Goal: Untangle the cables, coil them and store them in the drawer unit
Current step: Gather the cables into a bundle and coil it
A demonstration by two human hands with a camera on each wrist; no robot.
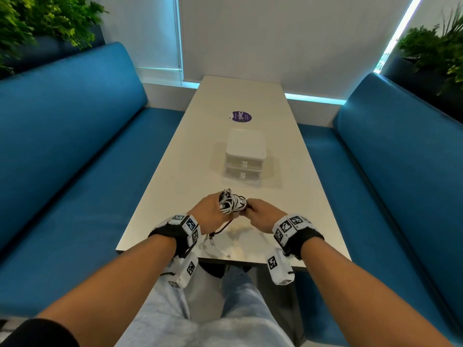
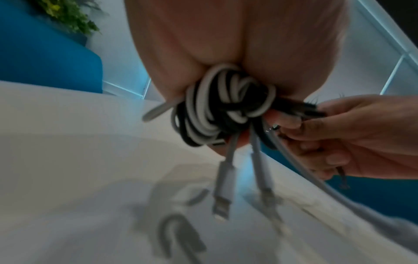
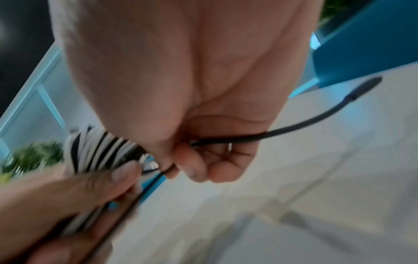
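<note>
A tangled bundle of white and black cables (image 1: 231, 203) (image 2: 226, 107) hangs above the near end of the white table (image 1: 175, 186). My left hand (image 1: 209, 211) grips the bundle. Two white plug ends (image 2: 222, 205) dangle from it towards the tabletop. My right hand (image 1: 263, 214) (image 3: 196, 157) is closed around a black cable (image 3: 294, 125) that leads out of the bundle (image 3: 99, 151). The black cable's end (image 3: 366, 85) sticks out past my palm. Behind the hands stands the white two-drawer unit (image 1: 245, 156) with both drawers closed.
A purple round sticker (image 1: 241, 116) lies on the table beyond the drawer unit. Blue benches (image 1: 75, 146) run along both sides of the table. Plants (image 1: 37, 21) stand behind the benches. The table's near edge (image 1: 225, 259) is just below my wrists.
</note>
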